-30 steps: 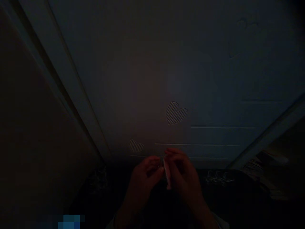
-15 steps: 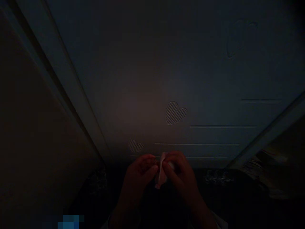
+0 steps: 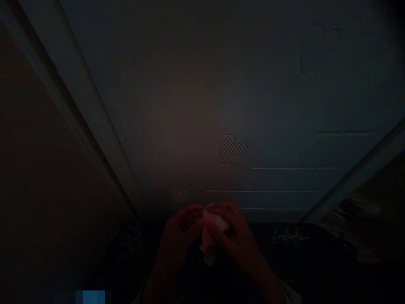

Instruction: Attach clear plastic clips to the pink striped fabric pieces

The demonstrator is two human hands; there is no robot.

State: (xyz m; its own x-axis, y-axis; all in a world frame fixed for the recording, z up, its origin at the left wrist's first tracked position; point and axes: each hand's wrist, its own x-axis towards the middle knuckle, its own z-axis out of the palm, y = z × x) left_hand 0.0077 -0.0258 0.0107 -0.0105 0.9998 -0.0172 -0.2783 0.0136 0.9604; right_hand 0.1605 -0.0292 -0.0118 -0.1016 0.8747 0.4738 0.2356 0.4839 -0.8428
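Item held: a pale pink and whitish, crumpled, thin soft piece (image 3: 207,243), paper or cloth; the light is too poor to tell which. It is raised between the two hands, its lower end hanging free.

The bare right hand (image 3: 236,230) has its grip closed on the piece, thumb on the near face and fingers behind. The bare left hand (image 3: 179,230) is curled at the piece's left edge; whether its grip pinches that edge cannot be told.

Assessment: the work appears to be fine two-handed handling of the soft piece. Sound practice is a light, steady right grip, with the left fingertips working close to the held edge, since hard pulling could tear or bunch thin material. Better light on the fingertips is advisable.

Surroundings: beyond the hands is a large grey-white panel (image 3: 177,109) bearing a larger striped heart (image 3: 232,150), a smaller striped heart (image 3: 180,194) and straight grooves. Below it is a dark surface (image 3: 289,235) with pale curling marks; its material is not determinable.
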